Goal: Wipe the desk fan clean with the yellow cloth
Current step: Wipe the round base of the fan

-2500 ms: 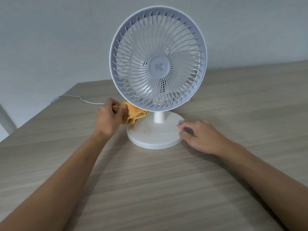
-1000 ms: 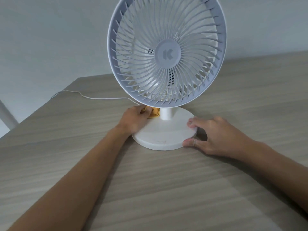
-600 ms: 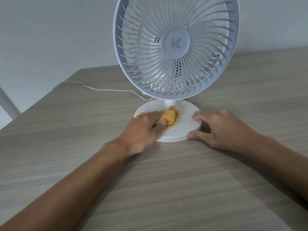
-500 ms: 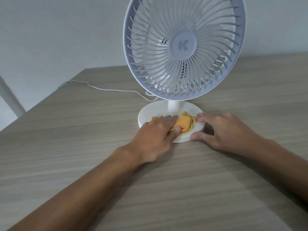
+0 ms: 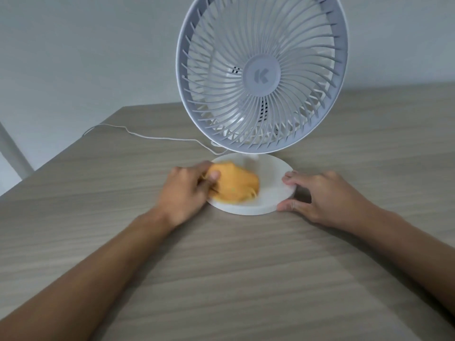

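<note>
A white desk fan (image 5: 261,76) with a round grille stands on the wooden table, its flat round base (image 5: 272,180) nearest me. The yellow cloth (image 5: 235,185) lies bunched on the left half of the base. My left hand (image 5: 187,190) grips the cloth's left edge, thumb on top, and is blurred by motion. My right hand (image 5: 322,195) holds the base's right rim, fingers on top and thumb against the side.
A thin white cable (image 5: 150,136) runs from behind the fan leftward to the table's back left corner. The wooden table (image 5: 221,279) stretches toward me. A grey wall stands behind, and a pale post (image 5: 12,153) is at the far left.
My left hand has dragged the cloth from the right part of the base back to its left side. My right hand has stayed on the rim. The view has shifted left.
</note>
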